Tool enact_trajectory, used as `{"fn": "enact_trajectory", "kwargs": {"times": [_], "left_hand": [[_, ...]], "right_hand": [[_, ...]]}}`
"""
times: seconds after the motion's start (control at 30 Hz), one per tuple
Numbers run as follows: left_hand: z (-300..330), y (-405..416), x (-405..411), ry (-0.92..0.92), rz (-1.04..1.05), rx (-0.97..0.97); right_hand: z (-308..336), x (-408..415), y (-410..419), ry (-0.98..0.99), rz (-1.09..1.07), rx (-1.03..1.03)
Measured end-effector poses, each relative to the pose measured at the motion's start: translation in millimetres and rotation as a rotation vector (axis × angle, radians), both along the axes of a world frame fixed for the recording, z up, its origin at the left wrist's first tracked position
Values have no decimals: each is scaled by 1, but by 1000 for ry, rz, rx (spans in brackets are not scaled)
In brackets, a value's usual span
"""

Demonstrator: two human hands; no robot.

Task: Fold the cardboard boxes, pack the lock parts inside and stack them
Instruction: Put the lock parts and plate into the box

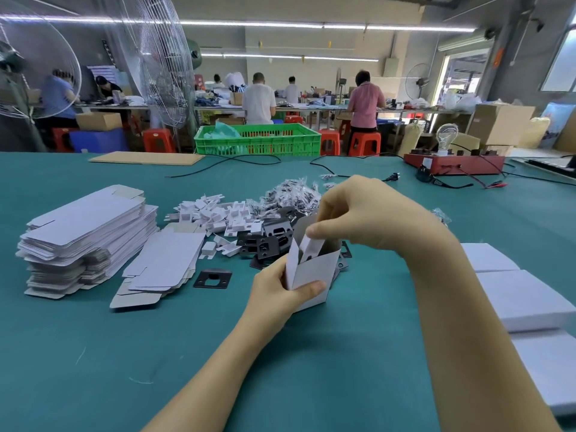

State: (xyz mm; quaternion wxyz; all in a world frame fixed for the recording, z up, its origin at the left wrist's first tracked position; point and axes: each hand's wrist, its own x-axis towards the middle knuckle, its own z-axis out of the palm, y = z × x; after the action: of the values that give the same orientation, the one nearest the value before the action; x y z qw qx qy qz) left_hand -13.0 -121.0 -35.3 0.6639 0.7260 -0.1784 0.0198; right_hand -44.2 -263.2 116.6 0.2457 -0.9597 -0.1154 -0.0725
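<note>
Cardboard box (311,275) stands upright at frame centre, mouth up, long axis vertical. Our left hand (280,294) grips its lower wall, thumb across the front. Our right hand (352,213) pinches a white insert (313,249) tilted into the open top. Behind lie black lock plates (274,241), white inserts and bagged screws (293,194). Flat blanks (84,232) pile left, folded boxes (523,297) right. We see bare green table (218,353) in front.
</note>
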Motion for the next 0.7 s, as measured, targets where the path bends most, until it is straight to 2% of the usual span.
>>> {"fn": "enact_trajectory", "kwargs": {"times": [0.33, 0.57, 0.7], "left_hand": [[-3, 0, 2, -8, -12, -18], [-2, 0, 1, -8, -25, -39], [-4, 0, 3, 2, -25, -36]], "right_hand": [[-4, 2, 18, 4, 47, -174], [-4, 3, 3, 39, 68, -108], [1, 2, -18, -2, 0, 85]]}}
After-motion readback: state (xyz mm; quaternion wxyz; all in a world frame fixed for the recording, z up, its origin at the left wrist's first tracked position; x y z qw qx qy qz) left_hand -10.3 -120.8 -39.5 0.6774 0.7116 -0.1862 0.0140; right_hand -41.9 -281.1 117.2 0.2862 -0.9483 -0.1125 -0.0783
